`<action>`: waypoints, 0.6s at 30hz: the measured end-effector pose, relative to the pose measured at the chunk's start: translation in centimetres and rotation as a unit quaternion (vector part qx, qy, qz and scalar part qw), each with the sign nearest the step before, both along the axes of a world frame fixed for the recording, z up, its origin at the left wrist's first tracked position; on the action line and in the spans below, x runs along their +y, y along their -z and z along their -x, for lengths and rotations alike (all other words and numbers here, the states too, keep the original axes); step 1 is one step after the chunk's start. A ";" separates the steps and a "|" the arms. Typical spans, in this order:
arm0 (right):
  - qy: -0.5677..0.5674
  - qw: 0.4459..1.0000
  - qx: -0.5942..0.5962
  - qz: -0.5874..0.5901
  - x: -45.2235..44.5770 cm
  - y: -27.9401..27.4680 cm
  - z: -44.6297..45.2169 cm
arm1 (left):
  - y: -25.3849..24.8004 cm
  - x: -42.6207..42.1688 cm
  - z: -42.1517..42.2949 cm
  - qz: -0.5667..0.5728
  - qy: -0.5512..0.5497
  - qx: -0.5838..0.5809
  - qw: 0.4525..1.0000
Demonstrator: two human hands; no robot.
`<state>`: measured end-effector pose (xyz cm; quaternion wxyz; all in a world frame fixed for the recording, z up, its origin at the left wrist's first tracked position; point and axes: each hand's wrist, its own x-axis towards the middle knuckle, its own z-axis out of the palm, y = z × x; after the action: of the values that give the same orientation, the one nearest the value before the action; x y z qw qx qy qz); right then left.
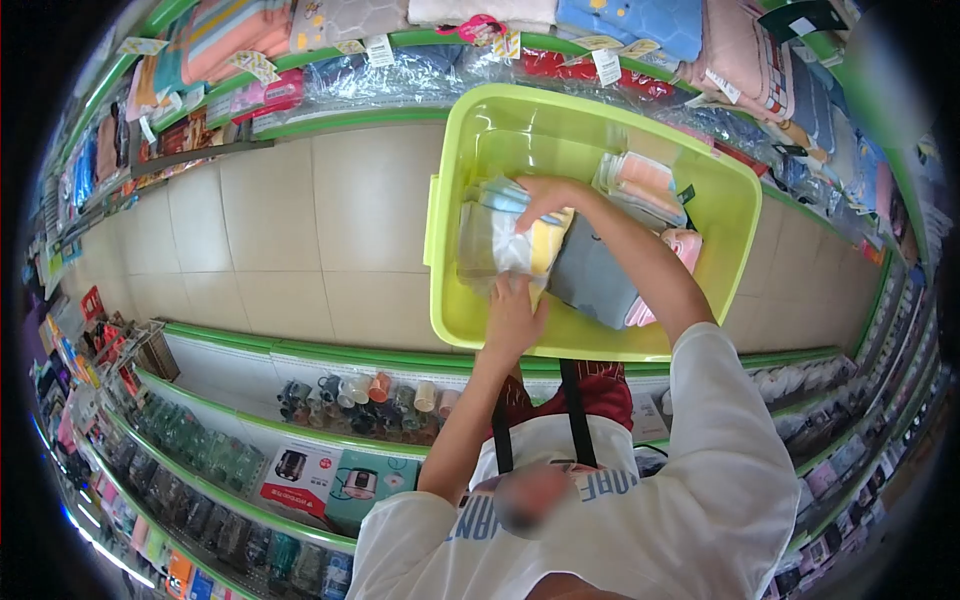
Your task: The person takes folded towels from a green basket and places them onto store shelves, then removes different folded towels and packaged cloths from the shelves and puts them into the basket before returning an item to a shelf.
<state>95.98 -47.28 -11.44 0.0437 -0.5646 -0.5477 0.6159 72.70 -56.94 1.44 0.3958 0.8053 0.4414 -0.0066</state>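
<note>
A lime-green plastic tub [444, 140] stands in front of me with folded cloths in it. At its left end lies a stack of folded towels [508, 240], white, yellow and light blue, partly in clear plastic. My right hand [545, 197] reaches over the stack's far side, fingers curled down on it. At the near edge my left hand [514, 315] grips the same stack with its fingertips; part of the thumb side is hidden. Beside the stack lie a dark grey folded cloth [592, 270], a pink folded cloth [684, 248] and a packet of peach-striped towels [645, 185].
Shelves behind the tub hold folded towels [630, 18] and plastic-wrapped goods [380, 70]. Tiled floor [270, 215] runs left and right. Close to my body, a lower shelf carries cups [380, 388], boxed appliances [365, 485] and glassware [195, 435].
</note>
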 end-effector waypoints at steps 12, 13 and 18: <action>0.371 0.900 0.227 0.032 -4.9 -21.0 -6.2 | -6.5 0.5 6.1 0.077 -0.123 -0.154 0.977; 0.418 0.881 0.220 0.028 -6.5 -21.0 -7.7 | -6.7 0.7 6.1 0.083 -0.134 -0.161 0.974; 0.595 0.769 0.231 -0.014 -16.0 -22.9 -9.8 | -8.2 0.6 6.1 0.181 -0.225 -0.283 0.914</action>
<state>105.76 -63.25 11.44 0.5348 -0.6172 -0.0839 0.5710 66.59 -56.36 9.66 0.6342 0.5670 0.4719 0.2314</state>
